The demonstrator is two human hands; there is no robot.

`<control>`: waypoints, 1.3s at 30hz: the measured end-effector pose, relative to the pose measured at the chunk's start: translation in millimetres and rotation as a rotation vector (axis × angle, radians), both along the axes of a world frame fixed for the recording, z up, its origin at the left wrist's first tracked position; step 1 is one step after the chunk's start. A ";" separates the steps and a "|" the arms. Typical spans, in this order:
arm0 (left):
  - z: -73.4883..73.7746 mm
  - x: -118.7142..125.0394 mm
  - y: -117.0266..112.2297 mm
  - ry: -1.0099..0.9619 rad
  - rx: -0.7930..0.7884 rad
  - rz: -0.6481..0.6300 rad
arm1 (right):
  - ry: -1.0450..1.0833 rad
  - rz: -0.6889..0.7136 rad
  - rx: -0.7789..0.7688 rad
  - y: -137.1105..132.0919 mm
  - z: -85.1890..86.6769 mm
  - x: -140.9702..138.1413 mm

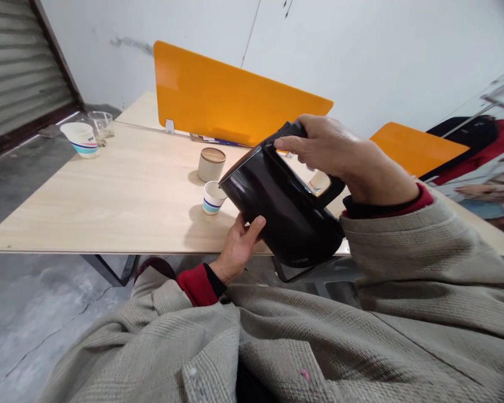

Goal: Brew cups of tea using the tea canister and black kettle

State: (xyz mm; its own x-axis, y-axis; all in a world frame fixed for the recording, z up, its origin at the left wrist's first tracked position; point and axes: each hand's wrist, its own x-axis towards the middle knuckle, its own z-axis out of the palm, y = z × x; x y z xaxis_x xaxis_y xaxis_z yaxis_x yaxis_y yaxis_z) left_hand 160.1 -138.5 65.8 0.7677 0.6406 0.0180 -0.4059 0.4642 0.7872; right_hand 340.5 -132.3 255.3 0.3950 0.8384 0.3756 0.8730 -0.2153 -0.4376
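A black electric kettle (283, 207) is tilted to the left in front of me, its spout at the rim of a small paper cup (212, 205) with blue stripes. My right hand (327, 143) is wrapped round the top of the kettle's handle. Against the underside of the kettle's body lies my left hand (239, 243), thumb showing and the other fingers partly hidden. The cup stands upright on the wooden table (121, 196). Just behind it is a beige canister (212, 164) with a wooden lid. Any stream of liquid is too faint to make out.
At the table's far left stand a larger paper cup (81, 141) and clear plastic cups (102, 124). An orange divider (235, 101) rises behind the canister, with a second orange panel (415, 148) farther right. Another person's hand (472, 190) shows at the right edge.
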 end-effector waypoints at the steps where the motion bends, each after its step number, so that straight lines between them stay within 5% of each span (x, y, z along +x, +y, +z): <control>1: -0.7 0.8 -0.4 -0.003 -0.008 0.001 | 0.014 -0.007 -0.002 3.2 -0.9 2.4; 8: -2.0 3.2 -2.7 -0.014 -0.040 -0.005 | 0.023 0.011 0.027 16.3 -4.6 11.7; 16: -3.1 4.9 -2.4 -0.023 -0.062 -0.005 | -0.118 -0.016 -0.109 12.7 6.5 -10.1; 30: -1.1 5.0 -1.5 -0.035 -0.085 -0.005 | -0.139 0.013 -0.121 21.3 12.9 -18.8; 39: 0.1 5.2 -6.0 -0.075 -0.095 -0.022 | -0.058 0.072 -0.075 29.9 10.6 -3.9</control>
State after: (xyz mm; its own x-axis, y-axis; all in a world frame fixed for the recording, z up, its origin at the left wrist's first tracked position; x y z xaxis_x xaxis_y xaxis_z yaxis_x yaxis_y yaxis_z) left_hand 165.3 -144.5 66.0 0.7805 0.6249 0.0163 -0.4509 0.5447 0.7071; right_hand 336.7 -102.4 266.0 0.3123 0.8904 0.3311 0.9107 -0.1813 -0.3712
